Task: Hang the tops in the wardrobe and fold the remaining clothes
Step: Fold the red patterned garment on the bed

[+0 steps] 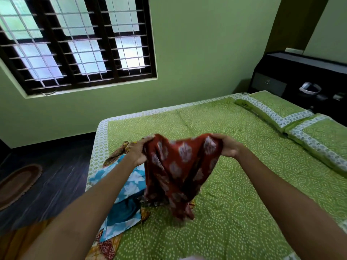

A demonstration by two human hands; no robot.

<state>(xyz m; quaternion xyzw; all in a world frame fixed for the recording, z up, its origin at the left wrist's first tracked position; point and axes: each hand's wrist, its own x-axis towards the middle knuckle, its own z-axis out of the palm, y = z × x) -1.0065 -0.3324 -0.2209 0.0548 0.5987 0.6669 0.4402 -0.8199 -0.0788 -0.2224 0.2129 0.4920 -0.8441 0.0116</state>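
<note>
A dark red garment with pale flower prints hangs above the bed, its lower end touching the green sheet. My left hand grips its left top edge and my right hand grips its right top edge, both held up at the same height. Under it on the bed's left side lies a light blue garment with white flowers. A brown patterned cloth peeks out beyond the blue one, and a yellow and red printed cloth lies at the bed's near edge.
The bed carries a green dotted sheet and two matching pillows at the right. A dark headboard unit with small items stands behind them. A barred window fills the left wall. An oval mat lies on the dark floor.
</note>
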